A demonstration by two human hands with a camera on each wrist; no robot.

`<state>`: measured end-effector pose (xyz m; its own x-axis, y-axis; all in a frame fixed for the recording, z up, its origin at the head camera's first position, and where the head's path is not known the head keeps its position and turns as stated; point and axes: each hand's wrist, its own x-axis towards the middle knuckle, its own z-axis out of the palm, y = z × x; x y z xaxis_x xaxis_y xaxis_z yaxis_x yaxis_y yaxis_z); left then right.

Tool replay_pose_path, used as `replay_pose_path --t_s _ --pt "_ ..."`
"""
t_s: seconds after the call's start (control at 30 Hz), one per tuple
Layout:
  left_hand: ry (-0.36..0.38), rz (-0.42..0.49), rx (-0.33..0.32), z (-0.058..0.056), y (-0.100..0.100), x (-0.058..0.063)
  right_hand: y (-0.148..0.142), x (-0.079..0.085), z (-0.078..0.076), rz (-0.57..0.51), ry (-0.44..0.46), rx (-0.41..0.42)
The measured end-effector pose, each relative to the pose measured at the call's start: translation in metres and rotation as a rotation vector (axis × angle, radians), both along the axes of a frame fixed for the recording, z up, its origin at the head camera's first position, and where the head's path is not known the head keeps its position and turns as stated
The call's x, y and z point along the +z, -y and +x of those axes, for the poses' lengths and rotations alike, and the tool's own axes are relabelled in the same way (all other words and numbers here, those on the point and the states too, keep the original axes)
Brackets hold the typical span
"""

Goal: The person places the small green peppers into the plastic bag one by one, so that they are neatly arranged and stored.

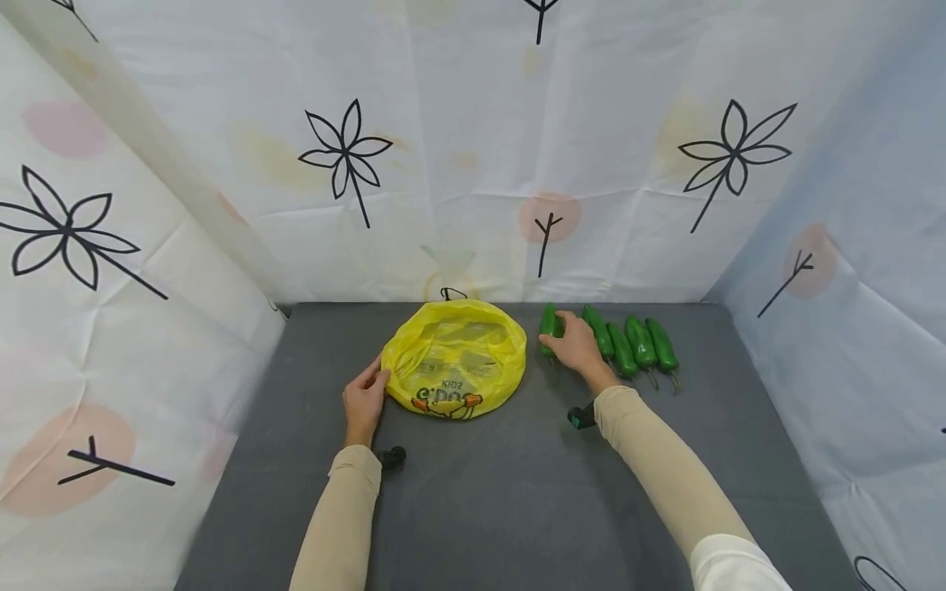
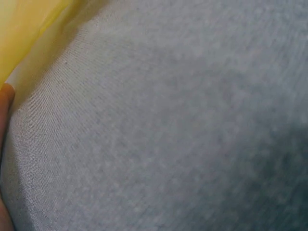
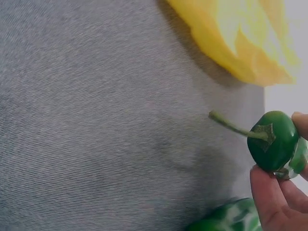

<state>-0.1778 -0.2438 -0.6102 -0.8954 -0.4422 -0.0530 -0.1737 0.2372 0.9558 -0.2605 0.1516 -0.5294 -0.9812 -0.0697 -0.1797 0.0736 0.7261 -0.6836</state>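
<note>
A yellow plastic bag (image 1: 510,386) stands with its mouth spread wide and its rim rolled, printed letters on its front. My left hand (image 1: 365,402) pinches the bag's left edge; only a thumb edge shows in the left wrist view. To the right of the bag, my right hand (image 1: 578,345) grips a green chili pepper (image 3: 274,139) between thumb and fingers, its stem pointing toward the camera. Part of a second green pepper (image 3: 299,156) shows right behind it among the fingers. Several more green peppers (image 1: 641,343) lie side by side just right of this hand.
A dark grey tabletop (image 1: 473,492) lies under everything. White printed cloth (image 1: 458,164) hangs along the back and both sides, close behind the bag and peppers. Each wrist carries a small black camera (image 1: 581,416) near the table surface.
</note>
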Motion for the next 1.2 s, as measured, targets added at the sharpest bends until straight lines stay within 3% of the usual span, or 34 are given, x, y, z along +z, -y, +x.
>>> replay_pose_path --t_s 0.2,0.53,0.7,1.2 --pt "-0.016 -0.039 0.027 0.0 -0.003 0.0 -0.001 0.012 -0.001 -0.026 -0.028 0.0" --pt "-0.127 -0.095 0.102 0.0 -0.005 -0.011 0.005 0.035 -0.003 -0.078 -0.051 -0.003" --pt "-0.167 -0.134 0.105 -0.002 -0.004 -0.015 0.012 0.044 -0.002 -0.12 -0.052 0.02" --pt "-0.173 -0.135 0.112 -0.003 -0.005 -0.014 0.031 0.054 0.004 -0.21 -0.035 0.017"
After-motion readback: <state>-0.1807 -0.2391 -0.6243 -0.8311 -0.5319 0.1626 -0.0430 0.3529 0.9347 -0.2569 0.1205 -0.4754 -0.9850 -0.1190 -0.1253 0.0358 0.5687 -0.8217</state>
